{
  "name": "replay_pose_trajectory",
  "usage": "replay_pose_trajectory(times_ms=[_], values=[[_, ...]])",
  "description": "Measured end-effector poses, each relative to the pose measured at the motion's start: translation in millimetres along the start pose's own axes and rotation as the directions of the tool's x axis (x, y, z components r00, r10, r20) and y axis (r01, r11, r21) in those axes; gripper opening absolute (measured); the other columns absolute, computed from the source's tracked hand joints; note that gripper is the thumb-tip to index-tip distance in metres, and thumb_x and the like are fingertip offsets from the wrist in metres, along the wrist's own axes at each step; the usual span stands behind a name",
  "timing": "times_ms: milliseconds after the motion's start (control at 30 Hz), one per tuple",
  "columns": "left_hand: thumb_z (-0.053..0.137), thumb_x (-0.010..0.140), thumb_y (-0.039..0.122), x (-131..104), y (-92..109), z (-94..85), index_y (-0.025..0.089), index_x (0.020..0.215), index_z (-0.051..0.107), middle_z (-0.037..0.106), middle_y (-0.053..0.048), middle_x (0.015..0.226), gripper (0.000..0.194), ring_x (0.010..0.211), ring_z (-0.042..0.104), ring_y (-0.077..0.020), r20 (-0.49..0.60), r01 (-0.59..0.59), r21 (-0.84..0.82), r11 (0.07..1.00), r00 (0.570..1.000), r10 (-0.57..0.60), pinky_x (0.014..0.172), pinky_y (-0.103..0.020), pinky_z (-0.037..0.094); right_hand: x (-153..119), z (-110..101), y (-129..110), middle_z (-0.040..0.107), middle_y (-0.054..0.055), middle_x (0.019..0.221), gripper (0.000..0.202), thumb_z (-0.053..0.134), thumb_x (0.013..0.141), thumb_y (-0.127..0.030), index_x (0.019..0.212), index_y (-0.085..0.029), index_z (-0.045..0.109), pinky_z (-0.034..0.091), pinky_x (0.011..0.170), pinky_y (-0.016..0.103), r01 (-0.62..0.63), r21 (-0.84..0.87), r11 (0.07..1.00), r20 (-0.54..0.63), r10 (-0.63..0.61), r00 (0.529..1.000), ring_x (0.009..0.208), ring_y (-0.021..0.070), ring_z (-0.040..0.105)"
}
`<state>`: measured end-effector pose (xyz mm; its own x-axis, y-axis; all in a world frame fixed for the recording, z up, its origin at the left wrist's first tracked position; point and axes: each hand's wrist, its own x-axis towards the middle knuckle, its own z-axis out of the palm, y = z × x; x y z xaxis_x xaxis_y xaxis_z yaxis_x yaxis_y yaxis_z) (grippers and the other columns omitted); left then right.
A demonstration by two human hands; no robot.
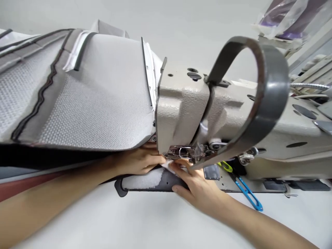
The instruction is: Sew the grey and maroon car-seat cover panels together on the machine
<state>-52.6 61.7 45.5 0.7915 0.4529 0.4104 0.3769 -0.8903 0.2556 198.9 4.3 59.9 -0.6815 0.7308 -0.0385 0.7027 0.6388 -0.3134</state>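
Note:
A grey woven fabric cover (103,114) with dark seams spreads to the left of a sewing machine (181,107). Beneath the machine's head, my left hand (141,160) is closed, its fingertips at a small white edge of material (169,167). From the right, my right hand (193,181) reaches to the same white edge; its index finger presses there and its thumb is held apart below. The needle area is partly hidden behind the metal parts of the head.
A curved metal band (275,86) arches over the machine. Blue thread snips (249,195) and a yellow-green tool (226,166) lie right of my right hand. Plastic-wrapped material (287,20) stands at the upper right. The white table (145,221) extends in front.

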Motion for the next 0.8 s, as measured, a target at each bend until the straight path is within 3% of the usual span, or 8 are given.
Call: replay_pose_trajectory(times_ms=[67,200,333,533,667,733,800], values=[[0.047,0.094,0.015,-0.4,-4.9,2.3,0.021,0.093,0.069,0.072,0.000,0.098,0.023,0.093,0.063,-0.0158,-0.044,0.004,0.043,0.999,0.999,-0.002,0.085,-0.028,0.050,-0.4,1.9,0.2,0.057,0.009,0.138,0.051,0.058,0.094,-0.035,0.144,-0.027,0.051,0.045,0.097,0.046,-0.011,0.007,1.000,0.001,0.011,1.000,0.118,0.0316,0.053],[0.045,0.096,0.016,4.0,-6.8,1.7,0.022,0.088,0.071,0.073,0.002,0.097,0.028,0.095,0.064,-0.0138,-0.142,-0.074,0.177,0.981,0.985,0.100,0.087,-0.026,0.051,-2.1,9.7,3.5,0.054,0.010,0.141,0.052,0.055,0.095,-0.033,0.146,-0.025,0.048,0.042,0.101,0.050,0.001,0.029,1.000,-0.004,-0.001,1.000,0.124,0.0327,0.048],[0.040,0.099,0.018,7.4,-2.8,-1.9,0.021,0.083,0.071,0.073,0.001,0.089,0.035,0.090,0.065,-0.0129,-0.167,-0.095,0.259,0.961,0.976,0.141,0.086,-0.024,0.051,-2.7,16.0,8.4,0.055,0.011,0.140,0.050,0.054,0.096,-0.033,0.145,-0.024,0.049,0.039,0.104,0.051,0.031,0.042,0.999,-0.043,-0.029,0.999,0.128,0.0314,0.047],[0.049,0.096,0.018,2.8,-4.2,2.6,0.023,0.089,0.074,0.074,0.002,0.090,0.026,0.095,0.066,-0.0131,-0.190,-0.074,0.258,0.963,0.974,0.125,0.090,-0.023,0.050,-7.5,19.2,15.9,0.065,0.009,0.127,0.032,0.048,0.099,-0.027,0.125,-0.025,0.066,0.049,0.087,0.043,0.078,0.081,0.994,-0.180,-0.063,0.982,0.107,0.0262,0.062],[0.056,0.088,0.011,-1.0,-2.3,4.9,0.025,0.091,0.074,0.074,0.002,0.088,0.023,0.090,0.067,-0.0131,-0.118,-0.041,0.164,0.986,0.991,0.061,0.086,-0.023,0.051,-14.2,24.4,21.3,0.069,0.008,0.116,0.029,0.045,0.099,-0.025,0.111,-0.024,0.071,0.051,0.083,0.040,0.099,0.150,0.984,-0.304,-0.049,0.951,0.098,0.0233,0.066],[0.056,0.084,0.006,-2.3,-3.4,-1.8,0.024,0.092,0.074,0.074,0.002,0.089,0.027,0.092,0.067,-0.0121,-0.020,-0.024,0.018,1.000,1.000,0.024,0.088,-0.022,0.051,-16.7,26.6,23.4,0.070,0.008,0.114,0.027,0.047,0.098,-0.026,0.111,-0.026,0.070,0.051,0.087,0.042,0.076,0.161,0.984,-0.308,-0.023,0.951,0.102,0.0248,0.065],[0.058,0.084,0.007,-5.3,-9.8,-15.7,0.023,0.093,0.073,0.074,0.002,0.094,0.024,0.093,0.067,-0.0110,0.044,0.080,-0.076,0.994,0.996,-0.077,0.089,-0.021,0.051,-18.0,27.4,25.2,0.069,0.007,0.113,0.026,0.048,0.098,-0.027,0.112,-0.028,0.070,0.050,0.089,0.042,0.059,0.157,0.986,-0.293,-0.011,0.956,0.104,0.0253,0.065]])
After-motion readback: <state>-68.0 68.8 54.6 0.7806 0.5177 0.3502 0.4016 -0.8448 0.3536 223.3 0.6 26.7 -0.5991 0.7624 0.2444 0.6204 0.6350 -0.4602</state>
